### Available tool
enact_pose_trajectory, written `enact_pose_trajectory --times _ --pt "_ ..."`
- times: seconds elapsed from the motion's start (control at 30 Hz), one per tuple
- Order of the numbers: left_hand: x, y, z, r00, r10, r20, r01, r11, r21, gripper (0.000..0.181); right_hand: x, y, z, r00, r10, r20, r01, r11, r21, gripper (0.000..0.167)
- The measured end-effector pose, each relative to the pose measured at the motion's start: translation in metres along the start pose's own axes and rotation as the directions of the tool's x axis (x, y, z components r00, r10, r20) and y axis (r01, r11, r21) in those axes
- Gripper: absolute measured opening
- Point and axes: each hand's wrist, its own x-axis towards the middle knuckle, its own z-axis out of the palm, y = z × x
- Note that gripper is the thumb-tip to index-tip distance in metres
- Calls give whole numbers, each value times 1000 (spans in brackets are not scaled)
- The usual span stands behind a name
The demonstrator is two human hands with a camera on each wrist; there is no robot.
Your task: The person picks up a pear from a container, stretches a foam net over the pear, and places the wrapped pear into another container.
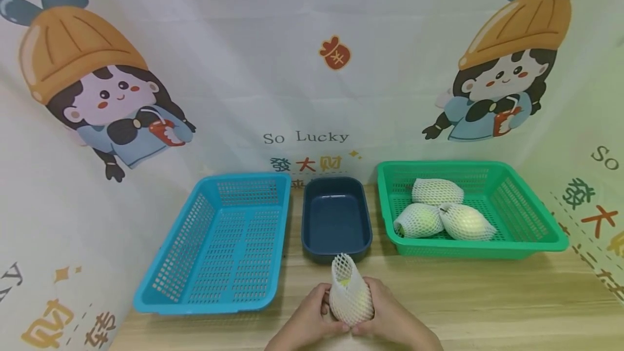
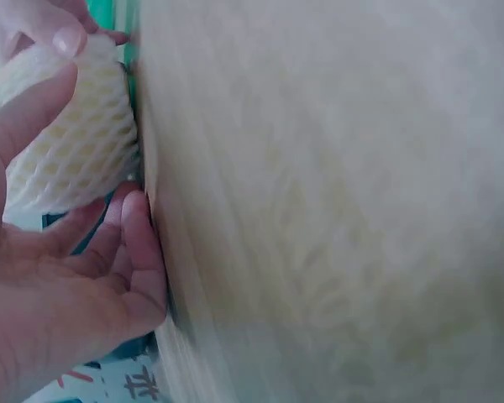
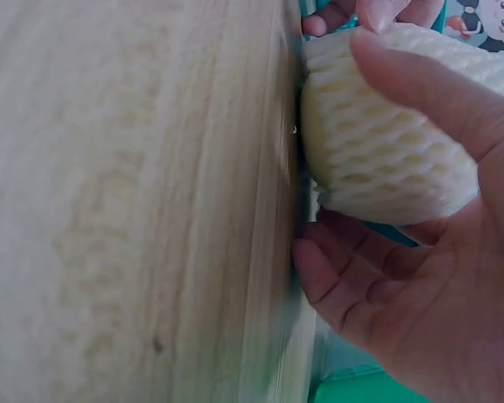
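A pale yellow fruit in a white foam net sleeve (image 1: pixel 352 299) is between both hands, low over the table's near side. The sleeve's loose open end points up and away in the head view. My left hand (image 1: pixel 314 313) grips it from the left, thumb on the near side and fingers curled beneath. From the other side my right hand (image 1: pixel 392 316) holds it the same way, and both thumbs nearly meet. In the left wrist view the netted fruit (image 2: pixel 76 134) lies close to the tabletop. The right wrist view shows bare fruit skin (image 3: pixel 313 126) at the sleeve's end.
A blue perforated basket (image 1: pixel 239 253) stands at the left. Behind the hands is a dark blue bowl (image 1: pixel 336 221). The green basket (image 1: pixel 526 221) at right holds three netted fruits (image 1: pixel 439 191). A printed cloth (image 1: pixel 234 69) hangs behind the wooden table (image 1: pixel 468 297).
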Motion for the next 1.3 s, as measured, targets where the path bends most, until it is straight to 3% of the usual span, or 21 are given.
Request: enact_pose_trajectory --times 0.2,0.47,0.6,0.83,1.07,1.17,1.3 --pt "-1 -9 -11 997 -47 67 59 979 -197 45 -2 -7 -1 999 49 -6 -48 997 62 87" --pt "2 -12 -11 992 -123 31 125 913 -388 24 -3 -10 -7 996 41 -84 -31 992 121 80" --pt "-1 -13 -14 986 -166 30 163 892 -422 25 -5 -10 -14 996 10 -91 5 987 159 80" --pt "-2 -14 -15 980 -196 -22 163 868 -470 23 -7 -9 -24 993 -92 -79 106 974 200 77" --pt "-1 -16 -17 983 -181 -23 141 835 -531 35 -12 -3 -26 999 -40 -27 47 952 301 80" --pt "-1 -16 -19 984 -176 2 151 836 -528 39 -13 -1 -27 1000 -24 -14 27 943 332 79" --pt "-1 -18 -20 984 -175 29 166 852 -496 37 -14 -1 -29 1000 -31 -8 31 934 355 77"
